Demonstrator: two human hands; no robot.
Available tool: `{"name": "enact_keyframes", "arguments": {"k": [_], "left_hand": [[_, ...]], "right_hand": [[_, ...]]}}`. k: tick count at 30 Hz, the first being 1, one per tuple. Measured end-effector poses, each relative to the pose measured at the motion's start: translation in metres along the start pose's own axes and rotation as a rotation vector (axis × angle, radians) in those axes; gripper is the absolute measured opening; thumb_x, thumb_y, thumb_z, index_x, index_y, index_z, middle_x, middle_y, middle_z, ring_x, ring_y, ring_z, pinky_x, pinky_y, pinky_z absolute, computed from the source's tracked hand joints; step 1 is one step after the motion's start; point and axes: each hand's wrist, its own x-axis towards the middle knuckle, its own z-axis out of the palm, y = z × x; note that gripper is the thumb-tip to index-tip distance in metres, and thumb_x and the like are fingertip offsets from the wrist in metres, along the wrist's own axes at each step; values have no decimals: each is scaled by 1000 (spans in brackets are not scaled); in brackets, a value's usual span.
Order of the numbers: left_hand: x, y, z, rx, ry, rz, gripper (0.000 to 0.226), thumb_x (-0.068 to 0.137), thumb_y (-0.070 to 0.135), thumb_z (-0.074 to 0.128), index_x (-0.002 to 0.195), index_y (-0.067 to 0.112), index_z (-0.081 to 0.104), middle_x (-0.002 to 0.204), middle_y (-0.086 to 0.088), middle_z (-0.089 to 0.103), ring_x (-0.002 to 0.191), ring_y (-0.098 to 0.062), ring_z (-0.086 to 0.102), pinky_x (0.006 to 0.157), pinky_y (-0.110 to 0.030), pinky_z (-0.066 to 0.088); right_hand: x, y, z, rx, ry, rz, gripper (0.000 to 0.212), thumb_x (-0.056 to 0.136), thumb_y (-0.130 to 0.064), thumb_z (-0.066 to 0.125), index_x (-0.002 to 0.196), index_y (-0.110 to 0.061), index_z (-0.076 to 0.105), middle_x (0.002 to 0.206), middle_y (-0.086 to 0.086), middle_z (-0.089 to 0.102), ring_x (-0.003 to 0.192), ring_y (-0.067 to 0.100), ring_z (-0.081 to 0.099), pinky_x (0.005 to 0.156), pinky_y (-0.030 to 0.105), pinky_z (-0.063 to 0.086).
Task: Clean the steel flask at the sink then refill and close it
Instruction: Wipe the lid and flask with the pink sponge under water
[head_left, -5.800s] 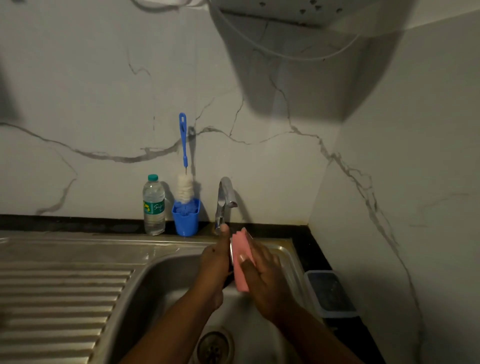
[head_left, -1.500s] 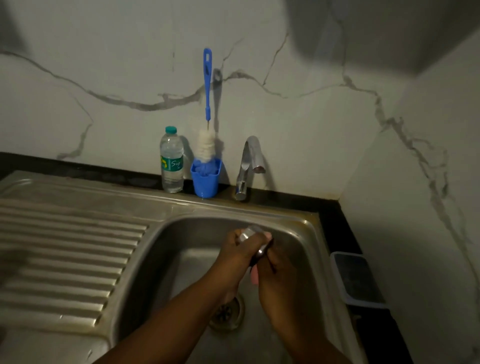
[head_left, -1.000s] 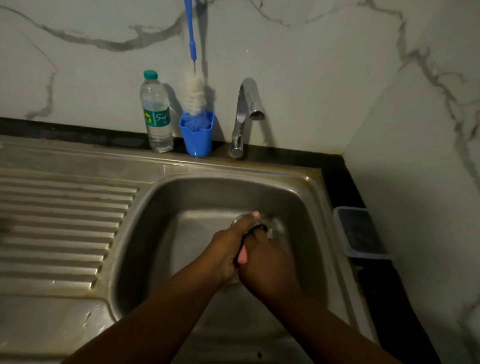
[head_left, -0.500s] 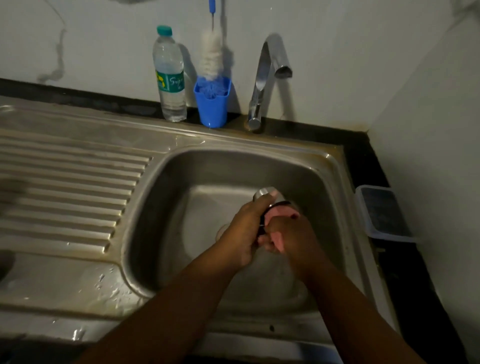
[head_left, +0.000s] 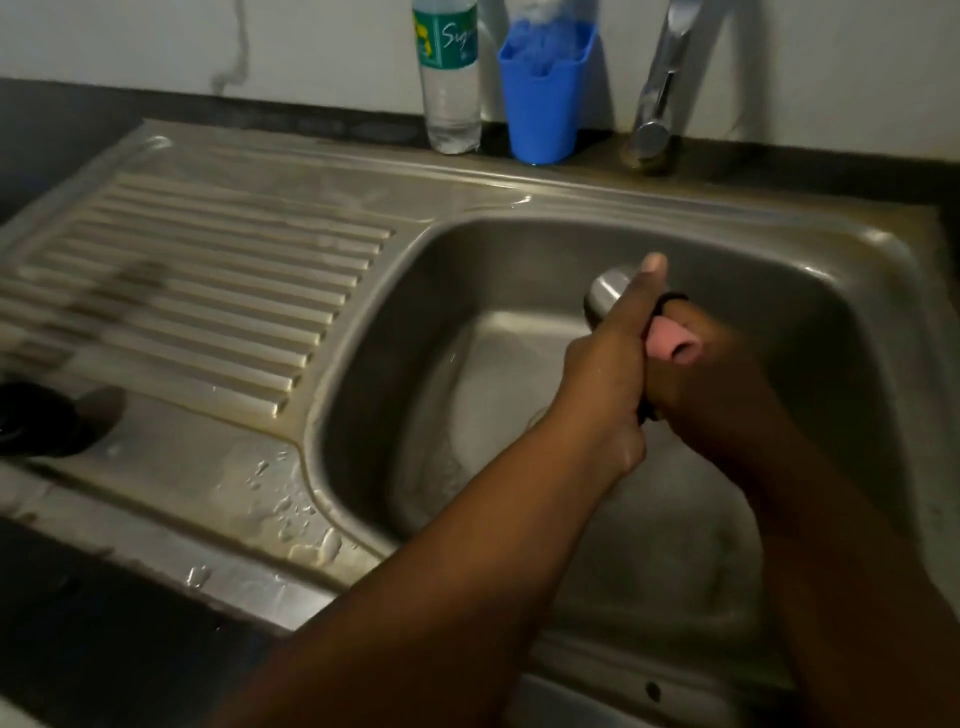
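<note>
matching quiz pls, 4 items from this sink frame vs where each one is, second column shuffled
Items
1. steel flask
2. pink sponge
3. plastic water bottle
4. blue cup

Places
A. on the ledge, between the bottle and the tap
B. on the ledge, left of the cup
C. in the left hand, over the sink basin
D. in the right hand, against the flask

Pairs: 1-C, 2-D, 3-B, 4-A
</note>
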Motion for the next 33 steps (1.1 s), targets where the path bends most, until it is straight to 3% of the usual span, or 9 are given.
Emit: {"name": "enact_keyframes", "arguments": {"k": [5,10,17,19,21,24,26,29,33], "left_hand": [[7,5,-1,6,-85,26,71,68,58,78,118,9,66,94,-6,72,87,-21,70,91,-37,54],[9,9,-6,93,-256,113,59,73,53,76,103,5,62,66,-10,58,46,-17,48,42,-23,42],[-2,16,-2,218,-343,243,45,77,48,64,104,13,64,65,7,65,55,-5,60,57,-24,45],[-3,15,-2,198,-314,183,41,73,56,63,86,17,65,56,5,59,49,-7,54,50,-21,43],[0,14,-5,185,-287,143,55,68,71,64,79,18,67,55,2,58,49,-9,53,50,-20,45],[3,14,-6,159,-199,91,80,46,78,77,96,17,72,90,-5,75,90,-20,70,92,-42,53],[1,15,-5,94,-180,100,73,46,68,85,93,13,73,93,-9,74,92,-24,69,101,-44,48],[2,13,-4,66,-195,98,53,60,56,83,87,11,74,86,-11,71,79,-24,66,81,-37,53],[-8,17,1,117,-345,102,46,77,53,67,75,7,67,53,-5,58,38,-13,48,38,-20,37]], "right_hand": [[0,0,1,109,-10,-27,31,78,-2,62,105,-18,58,85,2,67,75,18,66,67,42,56],[5,-4,-8,368,65,187,13,80,1,54,86,-7,62,58,8,60,47,18,54,42,27,45],[-6,-21,-22,1167,-135,360,34,69,-17,42,95,-2,60,72,8,55,46,9,41,38,17,32],[-5,-21,-20,1080,-107,366,32,71,-15,44,93,-1,62,73,11,57,47,11,44,41,20,33],[-4,-19,-11,683,-13,306,19,78,-9,48,90,-6,63,73,12,60,49,15,51,44,25,40],[-6,-6,-2,-59,83,-12,9,76,-17,57,83,-22,60,72,-2,63,64,12,60,62,31,53],[-7,0,4,-192,55,-99,12,74,-23,57,85,-26,59,77,-5,63,70,13,60,66,38,53],[-6,-4,6,-17,150,-2,11,83,-14,55,84,-23,62,70,-4,64,64,12,60,58,30,50],[-5,-14,0,818,108,351,15,81,-11,52,88,-1,60,59,11,49,36,12,42,35,18,31]]}}
